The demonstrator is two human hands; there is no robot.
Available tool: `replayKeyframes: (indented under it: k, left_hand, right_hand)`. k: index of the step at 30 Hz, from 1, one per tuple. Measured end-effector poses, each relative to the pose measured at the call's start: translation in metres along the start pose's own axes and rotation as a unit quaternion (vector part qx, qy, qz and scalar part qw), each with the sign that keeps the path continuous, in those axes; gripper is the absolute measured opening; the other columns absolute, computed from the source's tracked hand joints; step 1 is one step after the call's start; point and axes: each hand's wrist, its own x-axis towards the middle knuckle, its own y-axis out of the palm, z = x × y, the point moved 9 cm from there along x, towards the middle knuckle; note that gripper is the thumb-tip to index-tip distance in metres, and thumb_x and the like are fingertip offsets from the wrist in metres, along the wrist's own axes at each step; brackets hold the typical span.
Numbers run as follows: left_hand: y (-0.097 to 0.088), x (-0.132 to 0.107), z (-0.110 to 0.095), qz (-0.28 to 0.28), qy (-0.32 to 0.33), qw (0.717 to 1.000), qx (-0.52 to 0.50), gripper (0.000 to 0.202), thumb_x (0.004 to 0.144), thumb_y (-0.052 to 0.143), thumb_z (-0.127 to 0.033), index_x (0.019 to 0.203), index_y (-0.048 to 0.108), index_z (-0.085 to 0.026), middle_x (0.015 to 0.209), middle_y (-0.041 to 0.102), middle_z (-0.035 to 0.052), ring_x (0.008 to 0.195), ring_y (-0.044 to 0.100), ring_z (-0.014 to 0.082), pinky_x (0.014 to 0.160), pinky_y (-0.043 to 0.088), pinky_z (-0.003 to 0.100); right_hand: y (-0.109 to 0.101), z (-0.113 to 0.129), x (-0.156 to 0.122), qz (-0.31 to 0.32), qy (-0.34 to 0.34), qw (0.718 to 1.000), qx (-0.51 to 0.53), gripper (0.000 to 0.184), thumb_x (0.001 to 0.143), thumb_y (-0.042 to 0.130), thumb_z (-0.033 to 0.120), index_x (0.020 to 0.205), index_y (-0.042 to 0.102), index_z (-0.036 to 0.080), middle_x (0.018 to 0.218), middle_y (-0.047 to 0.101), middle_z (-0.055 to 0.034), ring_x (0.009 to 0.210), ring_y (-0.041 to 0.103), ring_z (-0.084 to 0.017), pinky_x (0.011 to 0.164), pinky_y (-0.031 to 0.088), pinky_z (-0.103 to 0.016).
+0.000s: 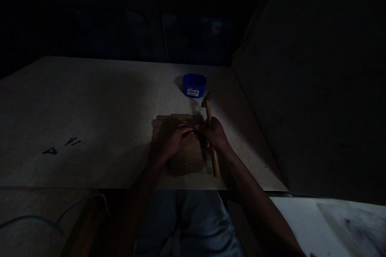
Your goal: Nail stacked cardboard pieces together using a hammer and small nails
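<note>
In the dim light, my left hand [177, 138] is closed, its fingertips pinching a small dark piece [186, 133] whose kind I cannot make out. My right hand [215, 131] is wrapped around the wooden handle of a hammer [215, 164]. The hammer's metal head points away from me, towards the back of the table. The right fingertips meet the left ones at the small piece, and shadow hides their exact grip. Under both hands lies a flat brown stack of worn, cardboard-like sheets [189, 162].
A blue plastic container [194, 86] with a white label stands behind the hammer. Several thin dark pieces [50, 150] lie on the pale tabletop [105, 108] at left. A tall dark panel [316, 88] borders the right side. A cable [30, 217] runs at lower left.
</note>
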Motion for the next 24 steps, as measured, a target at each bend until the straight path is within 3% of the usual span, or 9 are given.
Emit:
replayKeyframes:
  k: [6,17,24]
  left_hand:
    - [0.0017,-0.0029,0.0033,-0.002,0.001,1.000,-0.013,0.020,0.093,0.058,-0.023,0.102,0.076,-0.024,0.102,0.073,0.0048,0.096,0.068,0.0192,0.090,0.053,0.035]
    - [0.0038,-0.0039,0.0094,-0.003,-0.004,1.000,-0.007,0.020,0.093,0.058,-0.025,0.104,0.075,-0.023,0.101,0.072,0.0054,0.097,0.067,0.0191,0.089,0.053,0.035]
    - [0.0004,-0.0025,0.0018,0.004,-0.010,1.000,-0.018,0.020,0.093,0.057,-0.021,0.101,0.075,-0.023,0.102,0.073,0.0047,0.098,0.067,0.0187,0.091,0.054,0.035]
  right_hand:
    - [0.0123,-0.0079,0.0018,0.034,0.017,0.999,0.005,0.048,0.065,0.083,0.035,0.085,0.040,0.025,0.049,0.051,0.0113,0.028,0.042,-0.010,0.025,0.032,-0.021]
    - [0.0124,-0.0068,0.0025,0.039,0.016,0.999,0.017,0.048,0.064,0.082,0.039,0.086,0.042,0.025,0.044,0.047,0.0127,0.027,0.040,-0.010,0.025,0.031,-0.023]
    - [0.0107,-0.0092,0.0023,0.028,0.023,0.999,0.016,0.045,0.067,0.080,0.037,0.086,0.042,0.025,0.040,0.045,0.0131,0.026,0.039,-0.011,0.025,0.032,-0.022]
